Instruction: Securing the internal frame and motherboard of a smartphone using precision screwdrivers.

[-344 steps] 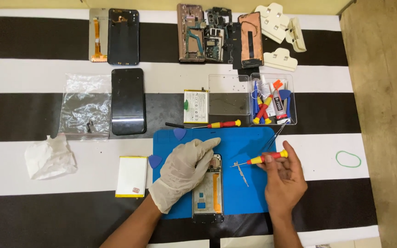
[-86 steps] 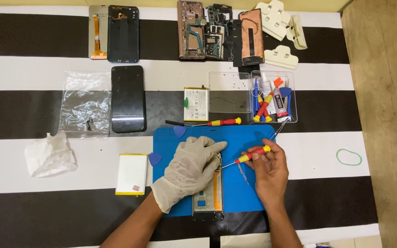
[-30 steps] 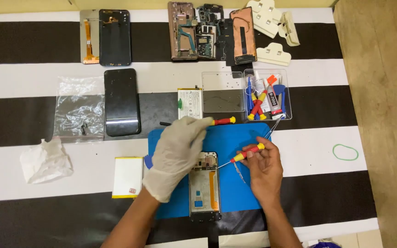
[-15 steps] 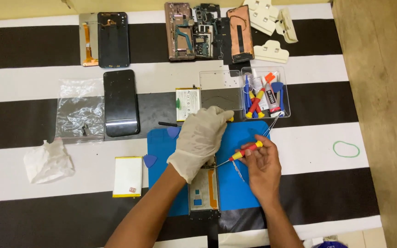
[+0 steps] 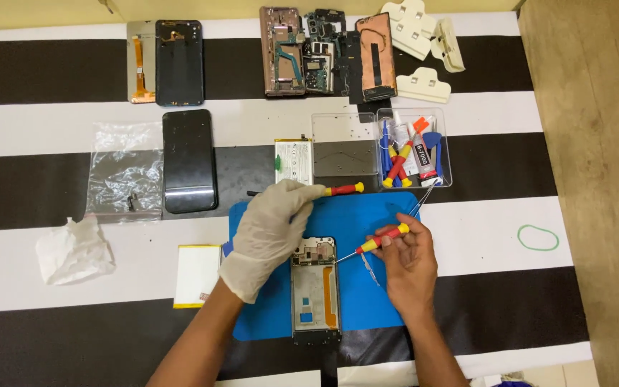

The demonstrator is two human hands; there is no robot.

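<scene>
Head view, looking straight down: nearest us, the phone frame (image 5: pixel 315 287) lies face-open on the blue mat (image 5: pixel 367 294), back cover already off, orange flex and board exposed. So the teardown looks well under way, though the frame is not stripped yet.

Right hand (image 5: pixel 410 265) is bare, fingers (image 5: pixel 388 240) pinched narrow around a red-and-yellow screwdriver (image 5: pixel 377 240), tip angled down-left to the top edge of the frame, just beside the board. Wrist low over the mat.

Left hand (image 5: pixel 270 229), gloved, stretches up-left of the frame, fingers curled on the shaft of a second screwdriver (image 5: pixel 342 189) lying at the mat's top edge; whether it is truly gripped or only touched, I cannot tell.

Left of the gloved wrist, a white-and-yellow battery (image 5: pixel 196 276). Beyond the fingers, a clear tool tray (image 5: pixel 413 147) with more drivers and a glue tube, a black screen (image 5: pixel 189 161) and a plastic bag (image 5: pixel 125 172). Farthest out on the striped table (image 5: pixel 51 129), rows of stripped phone parts (image 5: pixel 324 50), judged to be work already finished.
</scene>
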